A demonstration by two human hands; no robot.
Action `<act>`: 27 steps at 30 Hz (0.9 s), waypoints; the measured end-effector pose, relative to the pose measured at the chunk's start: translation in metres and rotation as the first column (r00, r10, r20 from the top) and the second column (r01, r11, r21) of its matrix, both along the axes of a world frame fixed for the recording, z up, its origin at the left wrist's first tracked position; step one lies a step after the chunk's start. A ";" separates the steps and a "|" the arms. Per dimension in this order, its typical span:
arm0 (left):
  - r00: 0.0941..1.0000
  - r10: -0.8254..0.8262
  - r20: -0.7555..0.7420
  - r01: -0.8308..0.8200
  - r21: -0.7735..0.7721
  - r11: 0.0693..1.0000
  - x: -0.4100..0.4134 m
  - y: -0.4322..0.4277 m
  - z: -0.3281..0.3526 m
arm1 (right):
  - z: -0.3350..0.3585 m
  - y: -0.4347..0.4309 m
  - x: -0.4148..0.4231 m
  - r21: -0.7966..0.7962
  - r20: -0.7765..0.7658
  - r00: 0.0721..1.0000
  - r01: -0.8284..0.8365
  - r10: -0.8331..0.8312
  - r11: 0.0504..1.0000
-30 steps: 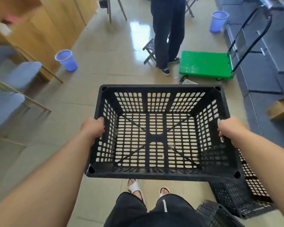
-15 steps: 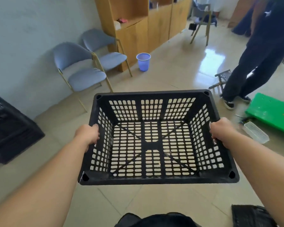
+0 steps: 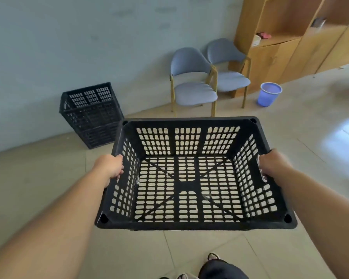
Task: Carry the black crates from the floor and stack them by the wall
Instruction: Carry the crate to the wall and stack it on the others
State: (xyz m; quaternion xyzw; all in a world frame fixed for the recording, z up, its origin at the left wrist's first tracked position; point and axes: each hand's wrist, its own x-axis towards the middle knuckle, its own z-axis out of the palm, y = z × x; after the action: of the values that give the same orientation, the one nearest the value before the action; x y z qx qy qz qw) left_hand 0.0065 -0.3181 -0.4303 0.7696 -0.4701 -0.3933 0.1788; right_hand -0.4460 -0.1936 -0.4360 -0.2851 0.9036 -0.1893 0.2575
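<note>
I carry an empty black perforated crate level in front of me, above the tiled floor. My left hand grips its left side wall from outside. My right hand grips the handle slot in its right side wall. A stack of black crates stands on the floor against the pale wall, ahead and to the left of the carried crate.
Two blue-grey chairs stand by the wall to the right of the stack. A blue waste bin sits beside a wooden cabinet at the far right. My feet show at the bottom edge.
My view has swung left with the crate held the same way. The stack by the wall has come into the middle left, and the standing person and green trolley have left the frame.
</note>
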 end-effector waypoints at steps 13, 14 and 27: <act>0.938 0.342 0.059 -0.343 0.009 0.939 0.097 -0.106 0.013 | 0.015 -0.268 0.096 -0.052 0.060 0.931 -0.357 0.360 0.933; 0.928 0.369 0.056 -0.369 0.003 0.929 0.101 -0.114 0.016 | 0.019 -0.290 0.102 -0.058 0.055 0.918 -0.390 0.393 0.919; 0.861 0.508 0.006 -0.508 0.026 0.861 0.206 -0.257 0.016 | 0.035 -0.504 0.217 -0.059 0.045 0.823 -0.563 0.566 0.824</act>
State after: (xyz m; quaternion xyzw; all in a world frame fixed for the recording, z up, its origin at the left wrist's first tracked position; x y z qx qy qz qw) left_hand 0.2127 -0.5756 -0.4139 0.8684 -0.2456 -0.3388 0.2661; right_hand -0.2286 -0.6975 -0.4014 -0.5391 0.7664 -0.1328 0.3230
